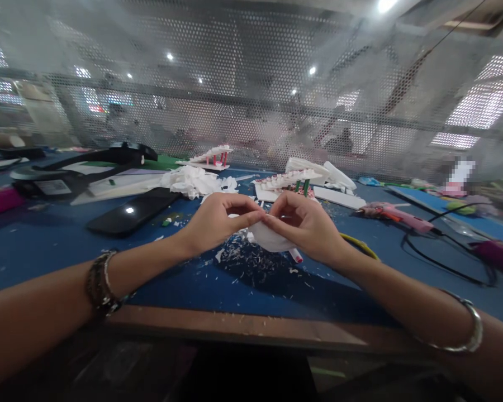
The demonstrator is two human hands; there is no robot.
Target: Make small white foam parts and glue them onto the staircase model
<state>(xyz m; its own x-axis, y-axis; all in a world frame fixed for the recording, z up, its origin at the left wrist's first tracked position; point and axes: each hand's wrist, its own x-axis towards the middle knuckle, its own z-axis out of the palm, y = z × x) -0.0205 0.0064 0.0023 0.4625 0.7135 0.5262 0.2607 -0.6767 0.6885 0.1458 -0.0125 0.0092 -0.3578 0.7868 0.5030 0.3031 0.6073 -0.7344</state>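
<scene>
A thin, white, rounded piece [272, 238], perhaps paper, is pinched at its upper edge over the middle of the table. My left hand [222, 220] closes on it with thumb and forefinger. From the other side my right hand [305, 223] pinches the same edge, and the fingertips of both hands meet there. Under the hands lie many small white scraps [251, 268] and a white stick with a red end [295, 255]. Just behind them stands a small white stepped model [283, 181] on green posts, partly covered by my right hand.
Crumpled white paper [193, 181] and a black phone [132, 212] lie left of the hands. A second stepped model with red posts [218, 157] stands farther back. At right are a pink glue gun [402, 216] with a black cord and a yellow ring [360, 245]. Perforated metal [243, 84] rises behind.
</scene>
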